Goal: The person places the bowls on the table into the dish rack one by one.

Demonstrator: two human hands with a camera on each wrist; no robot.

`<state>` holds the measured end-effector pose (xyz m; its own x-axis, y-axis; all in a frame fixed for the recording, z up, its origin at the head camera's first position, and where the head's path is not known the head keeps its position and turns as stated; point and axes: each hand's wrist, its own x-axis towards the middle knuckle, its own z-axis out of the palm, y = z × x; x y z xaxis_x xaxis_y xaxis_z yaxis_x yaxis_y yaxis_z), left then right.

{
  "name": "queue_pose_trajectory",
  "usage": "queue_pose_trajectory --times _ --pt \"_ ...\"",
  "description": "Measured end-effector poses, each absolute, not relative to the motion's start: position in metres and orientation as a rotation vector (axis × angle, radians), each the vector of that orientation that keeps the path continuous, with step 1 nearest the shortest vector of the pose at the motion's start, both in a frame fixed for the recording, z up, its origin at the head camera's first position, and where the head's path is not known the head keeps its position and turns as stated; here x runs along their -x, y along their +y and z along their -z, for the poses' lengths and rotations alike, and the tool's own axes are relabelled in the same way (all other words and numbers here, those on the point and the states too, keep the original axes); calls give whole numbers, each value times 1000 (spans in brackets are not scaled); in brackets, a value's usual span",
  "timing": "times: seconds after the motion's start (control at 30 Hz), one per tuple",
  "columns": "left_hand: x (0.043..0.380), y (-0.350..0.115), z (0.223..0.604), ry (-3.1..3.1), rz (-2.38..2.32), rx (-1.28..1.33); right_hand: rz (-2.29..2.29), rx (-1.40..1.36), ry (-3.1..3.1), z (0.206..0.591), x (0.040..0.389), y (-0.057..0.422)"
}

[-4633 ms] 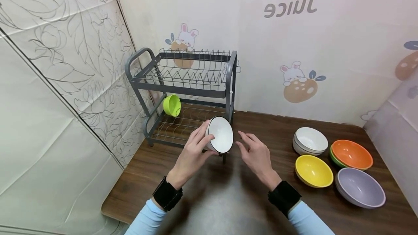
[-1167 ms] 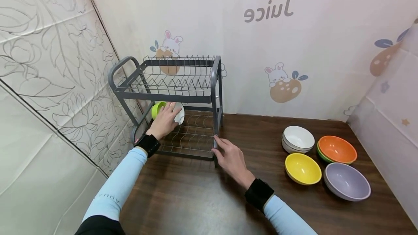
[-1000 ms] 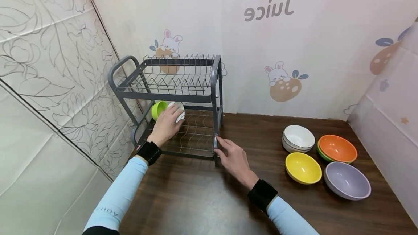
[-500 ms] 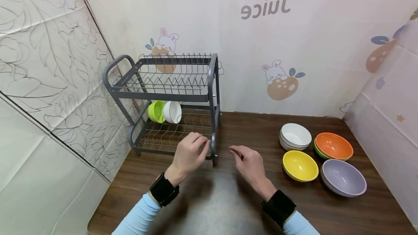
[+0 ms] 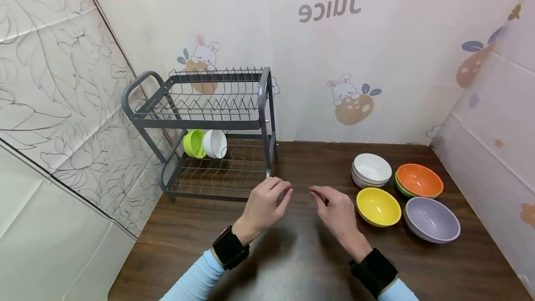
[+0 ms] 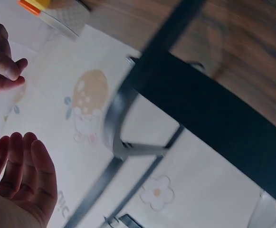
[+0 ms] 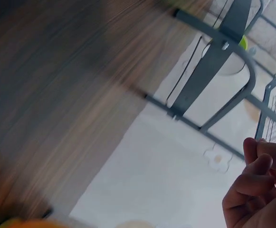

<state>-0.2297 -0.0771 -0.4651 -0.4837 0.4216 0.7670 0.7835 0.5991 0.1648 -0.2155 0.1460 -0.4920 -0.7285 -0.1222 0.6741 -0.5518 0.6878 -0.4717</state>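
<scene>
My left hand (image 5: 265, 206) hovers over the table in front of the rack's right corner, fingers loosely bent and holding nothing. To its right, my right hand (image 5: 336, 212) also hangs in the air, thumb and fingertips close together with nothing visible between them. A white bowl (image 5: 215, 144) with a dark rim stands tilted on its side on the rack's lower shelf, right beside a lime green cup (image 5: 194, 144). Nearest to my right hand is a yellow bowl (image 5: 378, 207) on the table.
A grey two-tier dish rack (image 5: 196, 123) stands at the back left against the wall. At right are stacked white bowls (image 5: 371, 171), an orange bowl (image 5: 419, 180) on a green one (image 5: 402, 189), and a purple bowl (image 5: 432, 219). The wooden table (image 5: 292, 259) lies below the hands.
The white bowl went from my left hand onto the lower shelf beside the green cup. My left hand let go and drew back to the right; my right hand left the rack's corner post.
</scene>
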Motion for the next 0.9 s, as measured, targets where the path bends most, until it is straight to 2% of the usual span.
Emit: queue_pose_trajectory --times 0.3,0.77,0.9 --pt "230 -46 474 -2135 706 1004 -787 -303 -2325 493 188 204" --pt "232 -14 482 -2312 722 1057 -637 288 -2563 514 139 304" --pt "235 -2 480 -2353 687 1079 -603 371 -2627 517 133 323"
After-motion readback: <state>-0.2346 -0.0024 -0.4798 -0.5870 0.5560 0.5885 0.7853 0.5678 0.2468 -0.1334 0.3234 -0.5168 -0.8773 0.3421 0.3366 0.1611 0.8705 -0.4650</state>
